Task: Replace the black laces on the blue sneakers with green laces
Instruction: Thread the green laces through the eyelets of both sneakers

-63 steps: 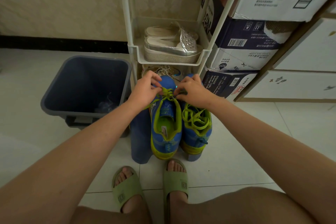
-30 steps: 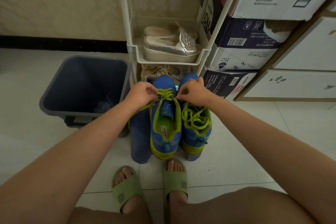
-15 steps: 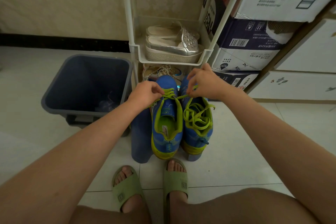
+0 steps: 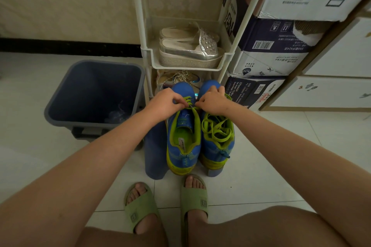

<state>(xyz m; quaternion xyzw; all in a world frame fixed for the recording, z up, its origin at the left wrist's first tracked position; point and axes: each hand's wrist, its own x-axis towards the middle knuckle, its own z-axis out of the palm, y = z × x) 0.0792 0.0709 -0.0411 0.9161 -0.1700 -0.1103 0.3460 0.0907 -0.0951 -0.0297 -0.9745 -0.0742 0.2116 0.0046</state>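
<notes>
Head view: left hand [image 4: 162,104], right hand [image 4: 212,101] pinch green lace [image 4: 188,99] atop blue sneaker [image 4: 183,146].

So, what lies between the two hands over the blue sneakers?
In the head view, only the green lace of the sneaker nearer the bin lies between the left hand and the right hand; each hand pinches it.

I see white tile floor [image 4: 261,170] under the grip. Grey bin [image 4: 90,90] left of it, white shelf rack [image 4: 188,65] just behind. Stacked boxes [image 4: 271,62] and white cabinet [image 4: 331,94] right. Beige wall [image 4: 70,6] beyond. Light dim.
</notes>
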